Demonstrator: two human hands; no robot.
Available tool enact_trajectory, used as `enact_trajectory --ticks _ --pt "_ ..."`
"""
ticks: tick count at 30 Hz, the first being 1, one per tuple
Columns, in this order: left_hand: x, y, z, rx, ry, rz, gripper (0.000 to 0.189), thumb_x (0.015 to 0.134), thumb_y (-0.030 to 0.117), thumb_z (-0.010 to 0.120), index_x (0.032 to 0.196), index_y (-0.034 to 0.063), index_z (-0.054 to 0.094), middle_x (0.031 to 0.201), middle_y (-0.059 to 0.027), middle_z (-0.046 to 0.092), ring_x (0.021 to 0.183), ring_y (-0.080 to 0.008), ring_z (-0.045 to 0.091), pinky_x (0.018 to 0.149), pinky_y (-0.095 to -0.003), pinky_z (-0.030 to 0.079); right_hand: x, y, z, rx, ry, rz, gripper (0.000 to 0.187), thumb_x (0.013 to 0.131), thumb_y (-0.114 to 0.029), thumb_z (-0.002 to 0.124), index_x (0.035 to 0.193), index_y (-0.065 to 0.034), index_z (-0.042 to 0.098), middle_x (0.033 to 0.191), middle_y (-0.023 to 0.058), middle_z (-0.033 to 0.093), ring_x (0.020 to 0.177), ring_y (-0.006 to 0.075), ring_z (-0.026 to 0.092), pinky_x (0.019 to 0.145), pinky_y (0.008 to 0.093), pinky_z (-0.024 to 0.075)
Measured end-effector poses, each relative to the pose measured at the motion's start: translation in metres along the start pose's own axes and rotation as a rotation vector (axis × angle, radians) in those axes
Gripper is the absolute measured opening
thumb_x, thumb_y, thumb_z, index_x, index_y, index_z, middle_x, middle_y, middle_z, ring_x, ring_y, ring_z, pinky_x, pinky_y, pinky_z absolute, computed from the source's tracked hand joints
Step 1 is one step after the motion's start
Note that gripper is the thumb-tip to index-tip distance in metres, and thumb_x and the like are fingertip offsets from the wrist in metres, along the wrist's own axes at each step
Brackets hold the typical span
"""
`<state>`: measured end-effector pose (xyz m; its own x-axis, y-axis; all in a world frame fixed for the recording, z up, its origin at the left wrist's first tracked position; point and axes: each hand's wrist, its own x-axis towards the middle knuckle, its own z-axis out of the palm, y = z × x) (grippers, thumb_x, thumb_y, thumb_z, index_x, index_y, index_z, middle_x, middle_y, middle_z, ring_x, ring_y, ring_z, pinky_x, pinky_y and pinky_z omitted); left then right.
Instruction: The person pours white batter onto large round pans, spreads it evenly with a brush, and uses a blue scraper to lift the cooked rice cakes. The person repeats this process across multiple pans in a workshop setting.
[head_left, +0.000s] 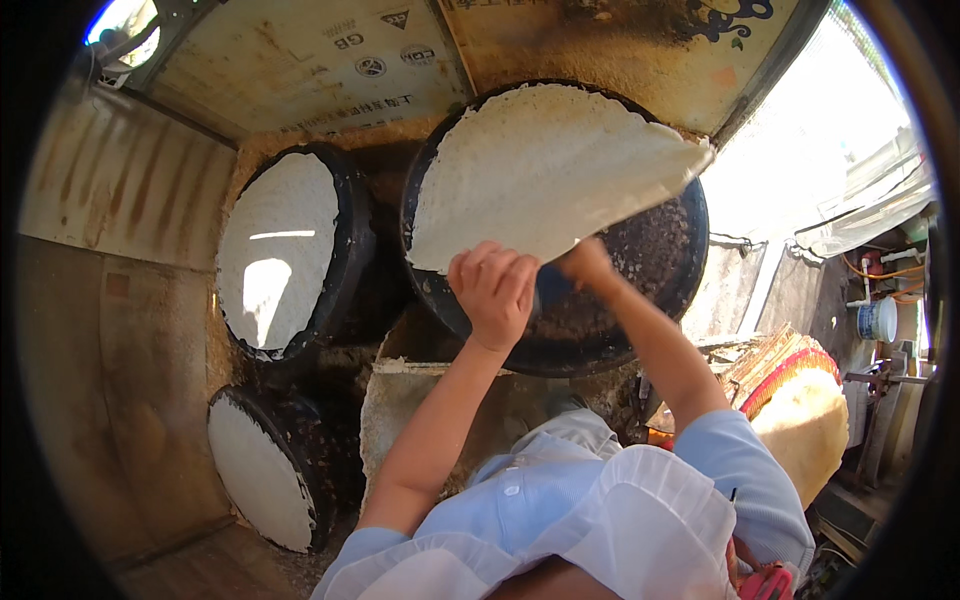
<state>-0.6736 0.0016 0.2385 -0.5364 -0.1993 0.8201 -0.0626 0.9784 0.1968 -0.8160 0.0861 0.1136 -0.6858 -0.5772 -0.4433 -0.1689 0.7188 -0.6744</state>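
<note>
Before me lies a large round black griddle with a thin sheet of pale flatbread over its far and left part. One edge of the sheet is folded or lifted, and the dark griddle surface shows at the lower right. My left hand grips the near edge of the sheet with bent fingers. Close beside it, my right hand is blurred at the sheet's near edge, by a dark blue thing that may be a scraper or cloth; what it grips is unclear.
Two more black griddles bearing white sheets stand at the left, an upper one and a lower one. A stack of round flatbreads lies at the right. Boards wall the far side. A white bucket is at the far right.
</note>
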Motion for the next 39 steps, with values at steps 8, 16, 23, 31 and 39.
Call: enact_trajectory --ticks 8,16,23,31,39 --pt "0.017 0.006 0.002 -0.108 -0.247 0.063 0.014 0.064 0.010 0.064 0.073 0.0146 0.056 0.075 0.0012 0.053 0.081 -0.0190 0.052 0.081 -0.0345 0.035 -0.087 -0.051 0.079 -0.493 0.463 -1.453 0.019 0.071 -0.018 0.052 0.081 -0.0061 0.063 0.071 0.0081 0.060 0.067 0.0180 0.059 0.057 0.0310 0.0465" --pt "0.076 0.019 -0.015 -0.103 -0.037 0.180 0.010 0.062 0.008 0.064 0.067 0.0136 0.057 0.076 0.0023 0.052 0.078 -0.0164 0.053 0.085 -0.0317 0.036 0.109 -0.004 -0.112 -0.720 0.438 -0.111 0.023 0.069 -0.013 0.055 0.090 -0.0079 0.061 0.078 0.0106 0.061 0.074 0.0238 0.059 0.065 0.0340 0.0464" --pt "0.007 0.022 0.016 -0.319 -0.361 0.147 0.006 0.067 0.012 0.057 0.072 0.0112 0.055 0.079 -0.0010 0.056 0.080 -0.0191 0.056 0.075 -0.0313 0.044 -0.012 0.114 -0.170 -0.681 0.376 -0.020 0.032 0.067 -0.009 0.057 0.098 -0.0095 0.060 0.085 0.0128 0.062 0.080 0.0289 0.058 0.073 0.0367 0.0463" --pt "-0.142 -0.014 -0.007 -0.371 -0.957 -0.305 0.008 0.075 0.019 0.056 0.077 0.0113 0.059 0.076 -0.0030 0.058 0.072 -0.0245 0.056 0.061 -0.0335 0.044 -0.229 0.057 -0.034 -0.860 -0.030 -0.409 0.047 0.061 -0.012 0.065 0.107 -0.0180 0.058 0.133 0.0113 0.027 0.125 0.0305 0.018 0.102 0.0477 0.0171" --pt "-0.113 -0.033 -0.143 -0.502 -0.653 -0.002 0.004 0.069 0.008 0.063 0.071 0.0074 0.059 0.079 -0.0060 0.061 0.078 -0.0238 0.058 0.069 -0.0331 0.045 -0.271 -0.042 0.046 -0.483 -0.278 -0.602 0.045 0.061 -0.012 0.060 0.105 -0.0104 0.054 0.125 0.0118 0.038 0.106 0.0331 0.045 0.083 0.0439 0.0410"
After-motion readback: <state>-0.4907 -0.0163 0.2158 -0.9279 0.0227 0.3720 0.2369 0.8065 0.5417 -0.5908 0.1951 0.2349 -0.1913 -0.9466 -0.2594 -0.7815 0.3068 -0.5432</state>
